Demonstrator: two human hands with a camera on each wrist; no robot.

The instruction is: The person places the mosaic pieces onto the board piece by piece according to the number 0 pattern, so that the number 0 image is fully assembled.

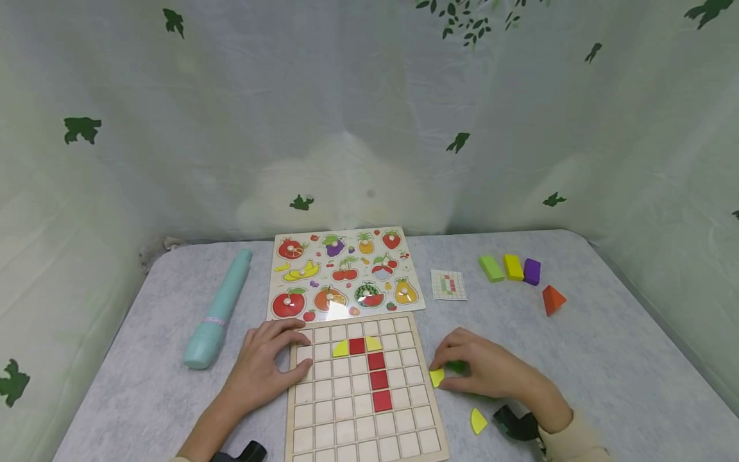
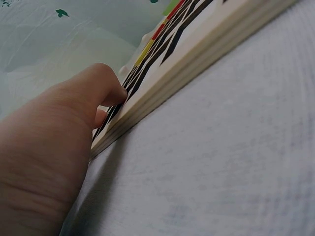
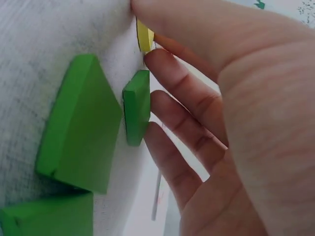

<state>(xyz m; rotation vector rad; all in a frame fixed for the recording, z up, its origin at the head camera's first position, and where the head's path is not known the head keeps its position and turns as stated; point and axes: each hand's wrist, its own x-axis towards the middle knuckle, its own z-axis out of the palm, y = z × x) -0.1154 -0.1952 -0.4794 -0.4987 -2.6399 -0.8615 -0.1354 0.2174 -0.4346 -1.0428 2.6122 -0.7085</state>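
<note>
L hand flat on grid board left edge, steadying it; R hand pinching yellow piece off surface w/ green pieces beside

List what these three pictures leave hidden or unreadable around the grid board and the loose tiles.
- Head view: the right hand covers the green tiles; their number and shape stay hidden.
- Head view: the pattern card is too small to read cell by cell.
- Left wrist view: the grid board shows edge-on, its cells unreadable; the left hand fills the corner.
- Right wrist view: the yellow tile is mostly behind fingertips; whether it is pinched is unclear.
</note>
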